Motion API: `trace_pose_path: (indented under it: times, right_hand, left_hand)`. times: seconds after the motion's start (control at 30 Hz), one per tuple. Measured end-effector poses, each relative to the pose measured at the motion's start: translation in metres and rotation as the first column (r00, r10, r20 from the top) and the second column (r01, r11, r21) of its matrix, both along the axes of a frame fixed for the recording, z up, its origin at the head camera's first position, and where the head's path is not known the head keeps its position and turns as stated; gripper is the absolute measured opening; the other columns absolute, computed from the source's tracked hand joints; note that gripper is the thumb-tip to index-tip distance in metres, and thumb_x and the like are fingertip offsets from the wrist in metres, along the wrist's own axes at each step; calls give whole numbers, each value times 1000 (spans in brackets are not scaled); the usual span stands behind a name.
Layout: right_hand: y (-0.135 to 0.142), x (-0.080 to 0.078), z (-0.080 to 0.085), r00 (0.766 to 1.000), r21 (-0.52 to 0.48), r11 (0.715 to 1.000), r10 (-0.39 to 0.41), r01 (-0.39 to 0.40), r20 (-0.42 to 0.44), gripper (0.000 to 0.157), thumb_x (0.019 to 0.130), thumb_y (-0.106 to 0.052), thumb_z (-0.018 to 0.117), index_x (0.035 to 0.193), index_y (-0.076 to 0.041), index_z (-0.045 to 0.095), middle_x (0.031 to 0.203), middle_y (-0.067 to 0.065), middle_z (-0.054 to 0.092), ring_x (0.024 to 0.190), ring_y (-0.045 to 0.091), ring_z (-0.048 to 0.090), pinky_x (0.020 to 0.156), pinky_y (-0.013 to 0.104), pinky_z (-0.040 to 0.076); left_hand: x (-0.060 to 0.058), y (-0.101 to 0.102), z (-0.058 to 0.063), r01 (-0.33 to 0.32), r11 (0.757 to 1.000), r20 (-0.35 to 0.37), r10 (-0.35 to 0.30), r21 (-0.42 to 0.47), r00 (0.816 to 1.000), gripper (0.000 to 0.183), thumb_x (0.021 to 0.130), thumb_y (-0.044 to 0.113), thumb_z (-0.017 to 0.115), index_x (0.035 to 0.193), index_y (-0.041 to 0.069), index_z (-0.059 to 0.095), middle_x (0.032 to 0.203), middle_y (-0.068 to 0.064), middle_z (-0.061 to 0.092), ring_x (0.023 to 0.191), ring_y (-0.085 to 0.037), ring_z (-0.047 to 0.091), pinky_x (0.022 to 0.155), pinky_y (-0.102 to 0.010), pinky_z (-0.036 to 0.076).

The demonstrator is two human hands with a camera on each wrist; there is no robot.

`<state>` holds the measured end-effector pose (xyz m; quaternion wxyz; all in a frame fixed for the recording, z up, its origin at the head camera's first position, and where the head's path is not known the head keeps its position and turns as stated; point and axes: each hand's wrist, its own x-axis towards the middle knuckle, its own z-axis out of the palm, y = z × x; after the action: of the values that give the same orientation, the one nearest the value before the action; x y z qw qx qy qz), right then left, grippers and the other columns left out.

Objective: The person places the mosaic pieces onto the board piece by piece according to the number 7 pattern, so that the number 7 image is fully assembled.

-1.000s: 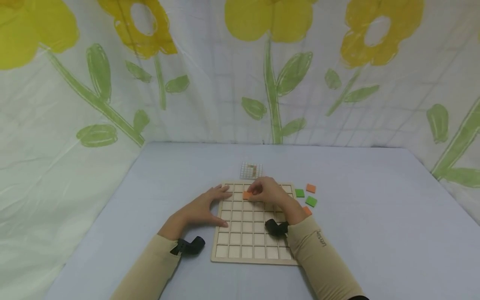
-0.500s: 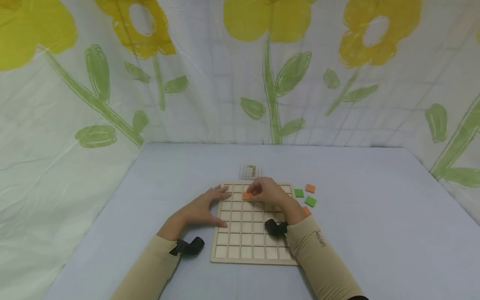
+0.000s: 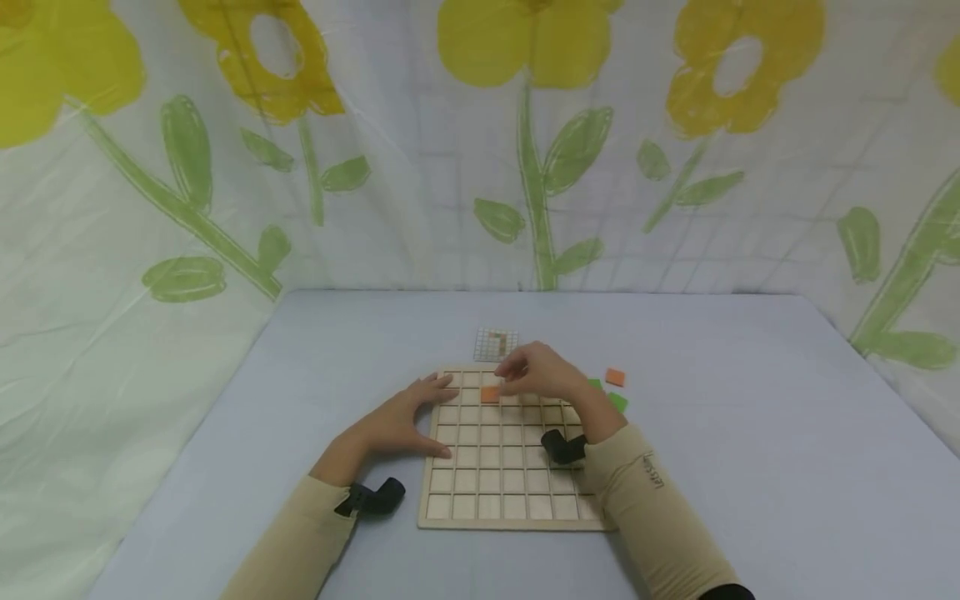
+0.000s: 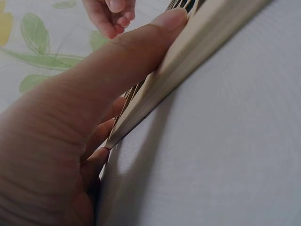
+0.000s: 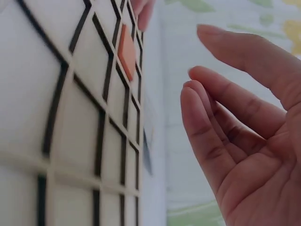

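A wooden grid board (image 3: 489,481) lies flat on the table, one orange square tile (image 3: 490,394) sitting in a cell near its far side. My left hand (image 3: 397,421) rests spread along the board's left edge; in the left wrist view the thumb (image 4: 141,44) lies on the rim (image 4: 162,77). Just right of the tile, my right hand (image 3: 543,372) hovers over the board. The right wrist view shows its thumb and loosely bent fingers (image 5: 202,127) apart, with nothing between them and the tile (image 5: 127,52) away from them.
Behind the board lies a small printed grid card (image 3: 495,343) with a coloured pattern. Right of the board are a loose orange tile (image 3: 615,377) and green tiles (image 3: 617,402), partly hidden by the right arm. A flower-print curtain (image 3: 420,208) hangs behind the table.
My right hand has let go of the orange tile and lifted slightly up and to the right. The tile stays in its cell; the left hand keeps its place.
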<state>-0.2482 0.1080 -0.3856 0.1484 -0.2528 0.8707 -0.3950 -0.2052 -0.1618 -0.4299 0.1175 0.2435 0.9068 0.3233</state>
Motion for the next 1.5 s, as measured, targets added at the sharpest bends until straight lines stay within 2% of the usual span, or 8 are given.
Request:
trace_pose_path:
  times: [0.1, 0.23, 0.6, 0.9, 1.13, 1.3, 1.5]
  right_hand:
    - [9, 1, 5, 1000, 19, 1000, 1, 0, -9, 33, 81, -19, 72, 108, -2, 66, 104, 13, 65, 94, 21, 62, 84, 32, 54]
    - [28, 2, 9, 999, 39, 999, -4, 5, -47, 33, 82, -21, 72, 107, 0, 66, 104, 15, 65, 91, 20, 61, 80, 32, 55]
    - [75, 9, 14, 993, 89, 993, -75, 83, -87, 33, 80, -23, 73, 105, -1, 68, 96, 10, 66, 83, 15, 60, 73, 30, 53]
    - [105, 22, 9, 986, 130, 983, -117, 132, -116, 30, 81, -22, 72, 103, -1, 69, 95, 8, 66, 84, 14, 58, 74, 30, 51]
    - [128, 31, 3, 983, 162, 973, -144, 162, -117, 29, 81, -20, 72, 101, 1, 68, 91, 8, 66, 79, 13, 56, 67, 25, 49]
    - [137, 39, -1, 981, 175, 968, -166, 182, -103, 31, 79, -23, 74, 99, -1, 69, 87, 6, 65, 74, 13, 52, 60, 23, 46]
    - [143, 45, -8, 971, 155, 961, -217, 231, -97, 33, 75, -22, 77, 100, -2, 69, 83, 4, 63, 72, 13, 50, 59, 21, 44]
  left_hand:
    - [1, 0, 0, -2, 1000, -5, 2, 6, 1000, 90, 59, 52, 82, 137, 24, 46, 155, 4, 25, 146, -26, 10, 116, -54, 13]
    - [2, 1, 1, -1, 1000, -8, 1, 2, 1000, 91, 59, 52, 82, 137, 23, 46, 155, 4, 25, 146, -26, 11, 116, -54, 13]
    - [1, -1, 1, 5, 1000, -9, -5, 5, 1000, 91, 59, 53, 82, 138, 24, 46, 155, 4, 25, 146, -26, 10, 116, -55, 12]
    - [0, -2, -3, 7, 1000, -8, -7, 5, 1000, 91, 60, 53, 81, 139, 25, 44, 155, 5, 23, 146, -27, 9, 116, -56, 12]
    - [1, -1, -3, 8, 1000, -11, -8, 11, 1000, 90, 60, 52, 81, 138, 25, 45, 155, 4, 23, 146, -28, 9, 115, -57, 12]
    - [1, -1, -2, 3, 1000, -11, -3, 5, 1000, 91, 61, 53, 81, 139, 25, 44, 155, 4, 23, 146, -29, 9, 115, -57, 13]
    - [1, -1, -1, 3, 1000, -10, -3, -1, 1000, 91, 61, 53, 81, 139, 24, 45, 155, 4, 23, 146, -29, 9, 115, -57, 13]
